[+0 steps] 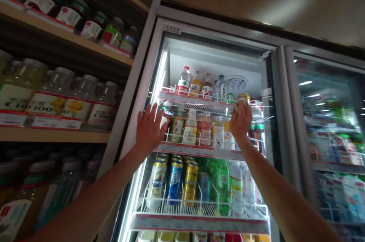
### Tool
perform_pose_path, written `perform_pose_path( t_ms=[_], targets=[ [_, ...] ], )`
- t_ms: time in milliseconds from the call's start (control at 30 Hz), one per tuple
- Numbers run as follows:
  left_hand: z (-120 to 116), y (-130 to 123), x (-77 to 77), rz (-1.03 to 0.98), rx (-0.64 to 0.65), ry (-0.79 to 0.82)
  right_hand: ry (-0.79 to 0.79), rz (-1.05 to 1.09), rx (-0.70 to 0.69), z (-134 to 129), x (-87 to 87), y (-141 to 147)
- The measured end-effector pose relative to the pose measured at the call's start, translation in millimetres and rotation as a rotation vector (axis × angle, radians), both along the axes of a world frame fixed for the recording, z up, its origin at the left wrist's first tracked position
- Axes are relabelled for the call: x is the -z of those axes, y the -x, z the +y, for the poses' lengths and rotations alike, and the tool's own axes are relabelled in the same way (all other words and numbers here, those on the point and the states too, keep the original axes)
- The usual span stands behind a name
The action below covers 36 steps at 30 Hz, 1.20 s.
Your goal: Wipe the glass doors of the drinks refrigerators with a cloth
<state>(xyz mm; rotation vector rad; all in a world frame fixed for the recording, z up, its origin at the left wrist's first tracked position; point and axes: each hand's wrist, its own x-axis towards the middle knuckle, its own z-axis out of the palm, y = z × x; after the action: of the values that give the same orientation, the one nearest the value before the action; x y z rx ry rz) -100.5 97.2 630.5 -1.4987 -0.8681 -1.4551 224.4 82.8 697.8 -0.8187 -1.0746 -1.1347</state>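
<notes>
My left hand [150, 127] is raised with its fingers spread, at the left side of the lit fridge [199, 50]; it holds nothing. I cannot tell whether it touches the frame or glass. My right hand [241, 118] is up at the right part of the top shelf [194, 99], fingers closed on what looks like a small pale cloth [242, 99], mostly hidden. Right behind those fingers stands a gold can [244, 96]. A clear WAVE bottle [220, 89] and a green can [230, 98] are to its left.
Below are rows of juice bottles [190, 129], beer cans [175, 181] and green bottles [222, 187]. Wooden shelves [54, 134] with bottled drinks line the left. A grey upright handle [291, 120] and a second glass-fronted fridge [338, 166] are at right.
</notes>
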Motion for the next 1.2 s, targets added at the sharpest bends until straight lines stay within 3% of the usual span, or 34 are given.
perform_pose_path(
  t_ms=[100,200,300,367,467,533,600,667,767,867,933,1033,1100,1133,1200],
  targets=[
    [9,8,-6.2,0.010,0.000,-0.007,0.043,-0.075,-0.019,5,-2.4,46],
    [13,8,-2.8,0.013,0.010,-0.031,0.194,-0.427,0.026,4,11.4,104],
    [12,8,0.4,0.016,0.023,-0.048,0.274,-0.608,0.070,1,12.0,127],
    [12,9,1.5,0.009,0.030,-0.064,0.241,-0.486,0.057,2,-4.4,122],
    [12,11,2.3,-0.010,0.057,-0.097,0.167,-0.207,0.008,8,-45.2,110],
    [12,12,2.5,-0.014,0.090,-0.120,0.173,-0.169,0.002,13,-68.7,116],
    [11,13,2.9,-0.013,0.134,-0.129,0.209,-0.243,0.018,15,-78.0,134],
    [7,16,5.1,-0.003,0.189,-0.133,0.244,-0.371,0.036,14,-69.2,159],
    [3,31,14.4,0.025,0.258,-0.144,0.297,-0.648,0.076,7,-31.3,190],
    [7,56,29.0,0.040,0.271,-0.153,0.347,-0.912,0.123,2,0.3,201],
    [12,73,38.0,0.037,0.270,-0.148,0.343,-0.890,0.125,2,0.1,203],
    [15,86,46.6,0.072,0.260,-0.127,0.278,-0.601,0.082,8,-23.3,208],
    [13,86,49.7,0.123,0.248,-0.117,0.261,-0.518,0.070,11,-32.9,216],
    [10,84,51.1,0.145,0.246,-0.119,0.271,-0.542,0.075,12,-30.6,220],
    [3,80,54.4,0.152,0.255,-0.128,0.312,-0.666,0.095,9,-8.0,227]
  ],
)
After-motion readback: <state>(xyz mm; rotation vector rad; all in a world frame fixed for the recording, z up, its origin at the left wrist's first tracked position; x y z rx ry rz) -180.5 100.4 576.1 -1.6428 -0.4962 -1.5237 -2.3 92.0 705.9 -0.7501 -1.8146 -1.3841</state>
